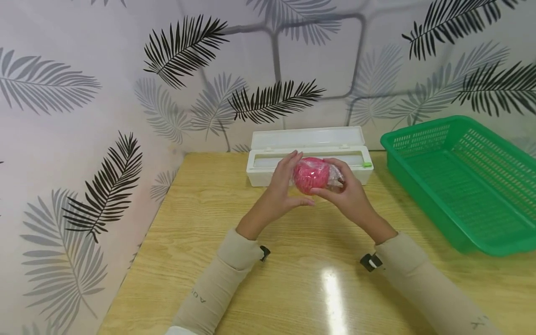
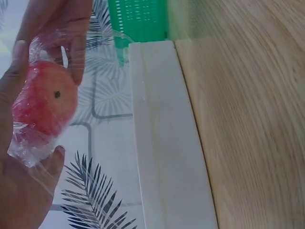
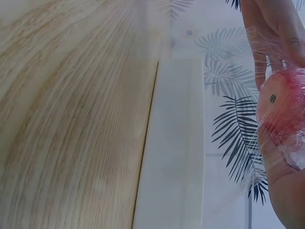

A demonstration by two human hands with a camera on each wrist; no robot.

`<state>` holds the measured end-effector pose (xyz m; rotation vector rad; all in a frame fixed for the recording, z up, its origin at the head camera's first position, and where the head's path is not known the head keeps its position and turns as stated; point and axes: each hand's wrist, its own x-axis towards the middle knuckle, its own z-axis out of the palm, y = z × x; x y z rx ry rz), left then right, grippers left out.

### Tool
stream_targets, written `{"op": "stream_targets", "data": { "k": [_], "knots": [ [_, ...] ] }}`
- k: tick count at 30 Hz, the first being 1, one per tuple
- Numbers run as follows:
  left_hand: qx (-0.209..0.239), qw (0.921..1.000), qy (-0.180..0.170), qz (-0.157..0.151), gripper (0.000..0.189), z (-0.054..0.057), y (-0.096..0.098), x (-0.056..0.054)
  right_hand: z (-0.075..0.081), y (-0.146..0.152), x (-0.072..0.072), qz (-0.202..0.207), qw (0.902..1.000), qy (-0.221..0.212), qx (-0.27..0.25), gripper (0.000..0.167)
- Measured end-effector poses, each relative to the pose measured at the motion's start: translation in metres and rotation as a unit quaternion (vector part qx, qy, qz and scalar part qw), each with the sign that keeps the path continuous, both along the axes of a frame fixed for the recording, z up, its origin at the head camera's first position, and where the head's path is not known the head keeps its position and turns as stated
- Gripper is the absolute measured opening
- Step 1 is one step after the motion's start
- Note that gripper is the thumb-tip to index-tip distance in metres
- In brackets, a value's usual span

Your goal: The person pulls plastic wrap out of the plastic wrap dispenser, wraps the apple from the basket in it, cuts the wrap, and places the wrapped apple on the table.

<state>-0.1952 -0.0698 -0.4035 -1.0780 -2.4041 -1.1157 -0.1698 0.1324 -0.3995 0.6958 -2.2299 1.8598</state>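
Note:
A pinkish-red round fruit (image 1: pixel 311 176) that looks like an apple is held above the table, in front of the long white box. Clear plastic film covers it, shiny and crinkled, with loose film bunched at its right side. My right hand (image 1: pixel 350 191) grips the wrapped fruit from the right, thumb in front and fingers behind. My left hand (image 1: pixel 279 188) lies along its left side, fingers fairly straight and thumb spread away below. In the left wrist view a dark spot shows on the fruit (image 2: pixel 50 100); film stretches between the hands. Part of the fruit (image 3: pixel 281 102) is cut off in the right wrist view.
The white box (image 1: pixel 259 176), lid (image 1: pixel 307 137) raised, stands at the table's back edge with a green tab (image 1: pixel 367 164) at its right. A green plastic basket (image 1: pixel 444 204) stands on the right. A leaf-patterned wall covering (image 1: pixel 201 116) rises behind the wooden table (image 1: pixel 201 204).

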Motion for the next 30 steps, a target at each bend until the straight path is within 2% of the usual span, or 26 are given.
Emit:
{"op": "stream_targets", "data": {
  "k": [3,7,11,19,21,26,30],
  "knots": [
    [-0.044,0.9965,0.070,0.016,0.101,-0.002,0.001,-0.002,-0.010,0.003,-0.009,-0.011,0.9997,-0.022,-0.003,0.069],
    [-0.068,0.9843,0.160,0.030,0.091,-0.005,0.001,-0.005,-0.013,0.003,-0.013,-0.018,0.9991,-0.038,0.001,0.068],
    [-0.066,0.9777,0.197,0.031,0.083,-0.004,0.002,-0.007,-0.008,0.003,-0.012,-0.017,0.9986,-0.051,0.007,0.065],
    [-0.034,0.9821,0.183,0.029,0.080,0.000,0.002,-0.009,0.012,0.000,0.003,0.026,0.9978,-0.061,-0.006,0.066],
    [-0.026,0.9831,0.179,0.028,0.081,0.001,0.001,-0.009,0.014,0.000,0.005,0.025,0.9990,-0.038,0.003,0.068],
    [-0.006,0.9878,0.153,0.031,0.079,0.003,0.000,-0.009,0.016,0.002,0.007,-0.013,0.9983,0.038,0.042,0.070],
    [0.000,0.9922,0.121,0.031,0.079,0.004,-0.002,-0.011,0.016,0.002,0.008,-0.017,0.9960,0.067,0.057,0.071]
  ]
}}
